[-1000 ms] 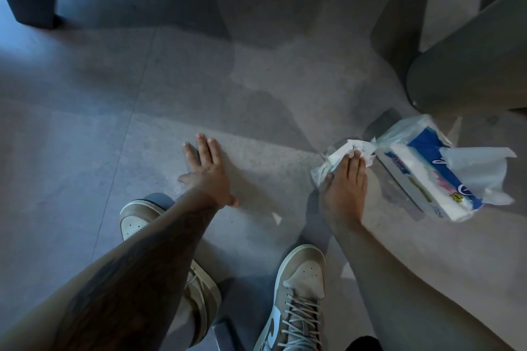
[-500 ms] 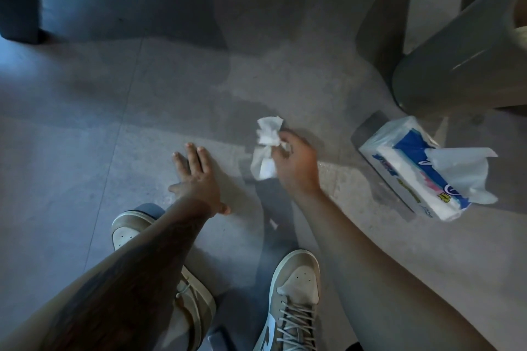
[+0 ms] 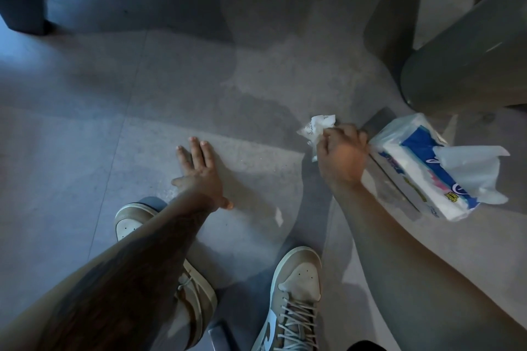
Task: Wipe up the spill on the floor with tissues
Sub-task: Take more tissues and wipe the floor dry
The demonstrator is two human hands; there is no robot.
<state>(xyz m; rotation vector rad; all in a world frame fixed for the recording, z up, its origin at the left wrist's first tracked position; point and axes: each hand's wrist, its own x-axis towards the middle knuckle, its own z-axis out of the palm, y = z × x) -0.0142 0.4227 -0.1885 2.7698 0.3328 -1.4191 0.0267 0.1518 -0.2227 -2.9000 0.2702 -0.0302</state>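
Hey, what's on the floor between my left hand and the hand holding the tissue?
In the head view, mostly bare grey floor between the left hand and right hand; one small white scrap lies nearer you.

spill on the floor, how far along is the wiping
Done: tissues are out, the tissue pack lies open on the floor. In hand: the right hand grips a crumpled tissue beside the pack, while the left hand lies flat on the floor. Left: a darker, wet-looking patch shows just beyond the tissue, and a small white scrap lies near the shoes.
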